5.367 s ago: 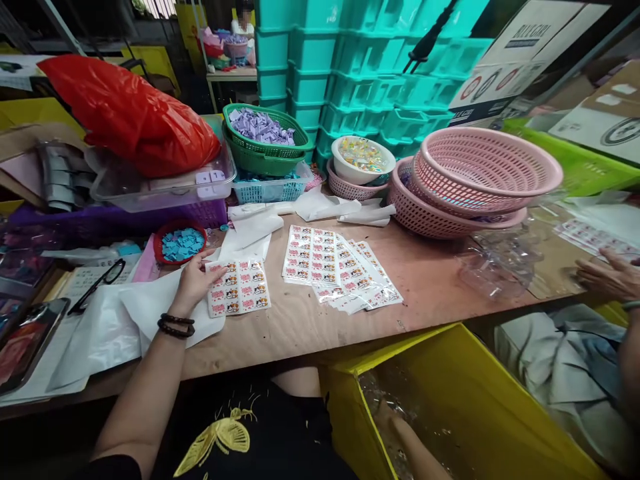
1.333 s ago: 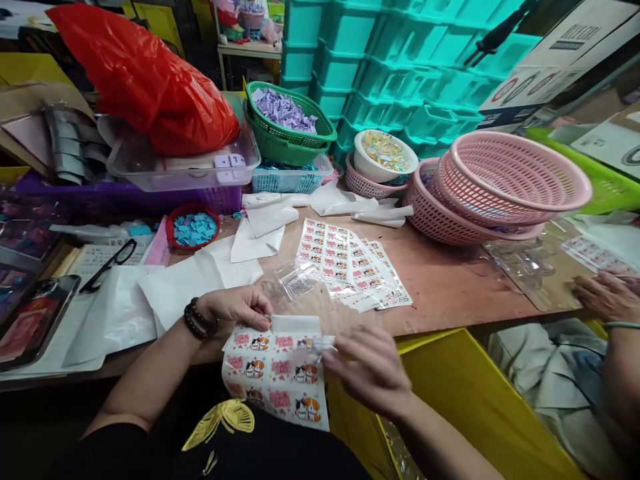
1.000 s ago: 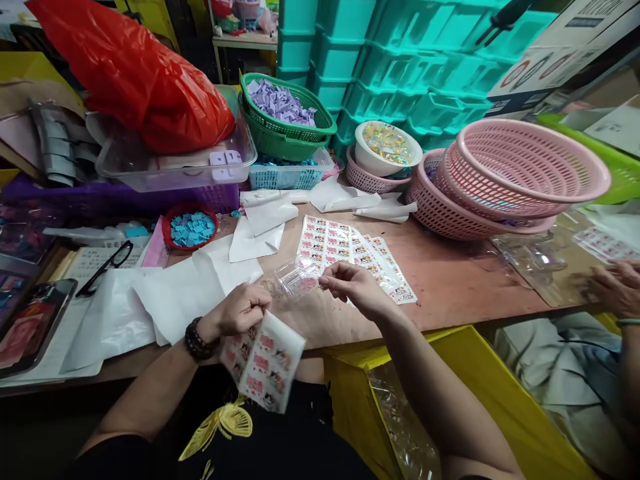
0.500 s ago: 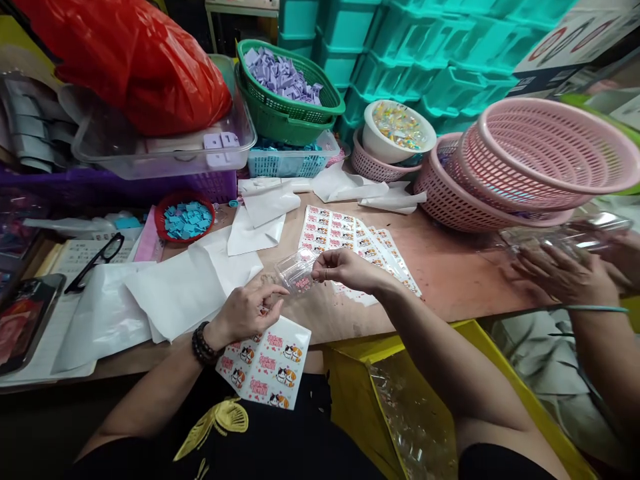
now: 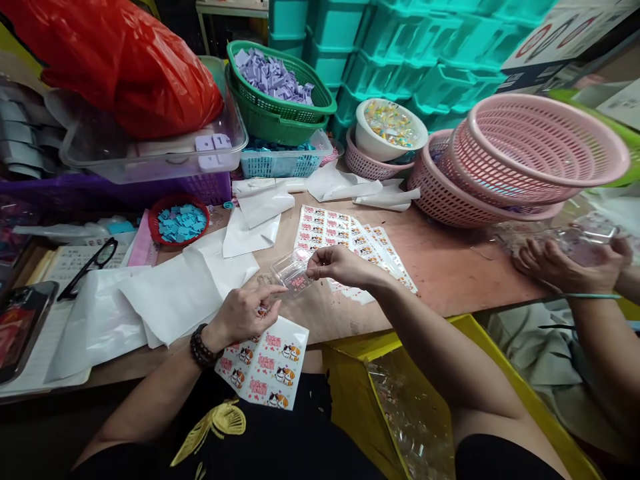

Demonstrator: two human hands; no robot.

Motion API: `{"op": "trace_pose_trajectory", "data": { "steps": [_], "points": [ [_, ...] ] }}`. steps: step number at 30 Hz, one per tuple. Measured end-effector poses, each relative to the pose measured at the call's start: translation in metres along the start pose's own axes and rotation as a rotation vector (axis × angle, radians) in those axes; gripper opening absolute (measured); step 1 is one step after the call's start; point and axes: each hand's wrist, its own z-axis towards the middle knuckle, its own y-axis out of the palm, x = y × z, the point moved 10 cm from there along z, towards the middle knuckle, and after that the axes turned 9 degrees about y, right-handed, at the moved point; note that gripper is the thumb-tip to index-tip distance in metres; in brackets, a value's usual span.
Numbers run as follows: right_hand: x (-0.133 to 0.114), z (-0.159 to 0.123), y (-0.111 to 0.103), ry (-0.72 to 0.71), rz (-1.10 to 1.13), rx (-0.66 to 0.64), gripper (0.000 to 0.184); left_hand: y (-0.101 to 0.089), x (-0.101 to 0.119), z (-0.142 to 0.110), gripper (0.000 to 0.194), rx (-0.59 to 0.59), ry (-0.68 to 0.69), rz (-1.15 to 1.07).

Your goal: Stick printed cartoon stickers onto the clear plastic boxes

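A small clear plastic box (image 5: 289, 268) with pink printing on it is over the table in front of me. My right hand (image 5: 334, 264) pinches the box at its right side, thumb against fingertips. At the box's lower left, my left hand (image 5: 250, 311) stretches its index finger to the near edge. Its other fingers are curled over a sticker sheet (image 5: 281, 363) with cartoon cats and pink lettering, which hangs towards my body. Past the box lies a fanned stack of similar sticker sheets (image 5: 327, 227).
White backing papers (image 5: 175, 293) lie left, beside glasses (image 5: 90, 267) and a phone (image 5: 23, 327). Behind are a red bowl (image 5: 156, 230) of blue pieces, a green basket (image 5: 280, 120) and pink baskets (image 5: 545, 143). A co-worker's hands (image 5: 560, 263) hold clear plastic at right. A yellow bin (image 5: 350, 380) stands below.
My hands keep nearly the same pose around the box. The whole view has shifted slightly. At the right, the co-worker's hands have moved with the clear plastic.
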Motion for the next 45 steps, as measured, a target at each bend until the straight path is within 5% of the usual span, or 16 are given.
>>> {"op": "trace_pose_trajectory", "data": {
  "steps": [13, 20, 25, 32, 34, 37, 39, 42, 45],
  "points": [
    [-0.006, -0.001, 0.0, 0.022, -0.02, 0.009, 0.015, 0.021, 0.009, 0.006, 0.06, -0.186, 0.039, 0.031],
    [-0.008, -0.002, 0.001, 0.055, -0.099, 0.051, 0.02, 0.031, 0.004, 0.003, 0.06, -0.229, 0.036, 0.079],
    [-0.01, -0.01, -0.005, 0.084, -0.388, 0.269, 0.031, 0.032, 0.004, 0.002, 0.057, -0.22, 0.054, 0.131],
    [0.002, -0.055, -0.056, 0.254, -0.457, 0.76, 0.028, 0.025, 0.006, 0.006, 0.054, -0.178, 0.027, 0.092],
    [-0.004, -0.067, -0.037, 0.135, -0.364, 0.701, 0.028, 0.018, 0.006, 0.007, 0.05, -0.149, -0.015, 0.118],
    [-0.022, -0.076, 0.025, -0.151, -0.284, 0.364, 0.043, -0.004, 0.01, 0.007, 0.047, -0.017, -0.084, 0.117],
    [-0.02, -0.08, 0.055, -0.198, -0.262, 0.189, 0.033, -0.018, 0.014, 0.006, 0.048, 0.059, -0.115, 0.047],
    [-0.016, -0.08, 0.057, -0.193, -0.193, 0.195, 0.019, -0.026, 0.011, 0.004, 0.062, 0.055, -0.198, -0.129],
    [-0.034, -0.084, 0.052, -0.331, -0.204, 0.262, 0.058, -0.021, 0.007, 0.002, 0.073, -0.006, -0.273, -0.317]
  ]
}}
